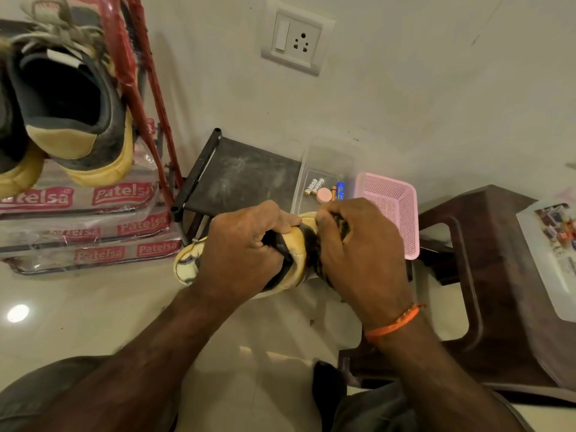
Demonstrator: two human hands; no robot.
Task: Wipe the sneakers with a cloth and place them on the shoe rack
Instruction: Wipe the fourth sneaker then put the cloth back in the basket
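Observation:
A grey sneaker with a yellow sole (187,263) is held above the floor in the middle of the head view. My left hand (240,254) grips it around its middle. My right hand (358,257) holds a dark cloth (338,227) bunched against the sneaker's yellow edge. Both hands hide most of the shoe. At the top left, two more grey sneakers with yellow soles (78,120) sit heel-out on the red shoe rack (134,76), which has plastic-wrapped shelves with red labels.
Behind the hands stands a small black stool (243,179) bearing a clear box (324,169) with batteries, and a pink basket (389,207). A dark brown plastic stool (486,275) with a white container (551,260) is at the right. A wall socket (296,42) is above. My knees are at the bottom.

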